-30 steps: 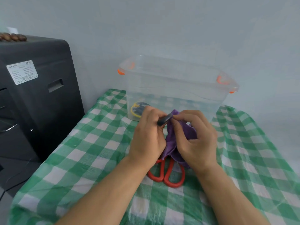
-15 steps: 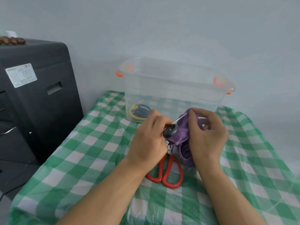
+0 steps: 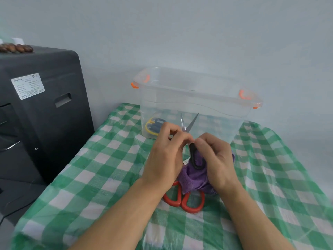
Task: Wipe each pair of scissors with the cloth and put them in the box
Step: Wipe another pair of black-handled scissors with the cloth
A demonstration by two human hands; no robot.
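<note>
Since half a second ago the black-handled scissors [image 3: 189, 129] have swung open, blades up. Left hand [image 3: 164, 156] pinches one handle; right hand [image 3: 214, 159] grips the other plus purple cloth [image 3: 195, 177], before the clear box [image 3: 198, 98] at the tabletop's far edge. Wiping continues; boxing next. Shredder label [image 3: 28, 86] unreadable.

Both hands [image 3: 189, 156] hold black-handled scissors [image 3: 193, 156] over cloth [image 3: 195, 177].

A green-and-white checked tablecloth [image 3: 100, 170] covers the table. Left of it stands a black plastic machine [image 3: 39, 112] with a white printed label [image 3: 28, 86] on its side. Brown rounded objects [image 3: 16, 48], too blurred to identify, lie on its top. Behind is a plain pale wall [image 3: 198, 33].
</note>
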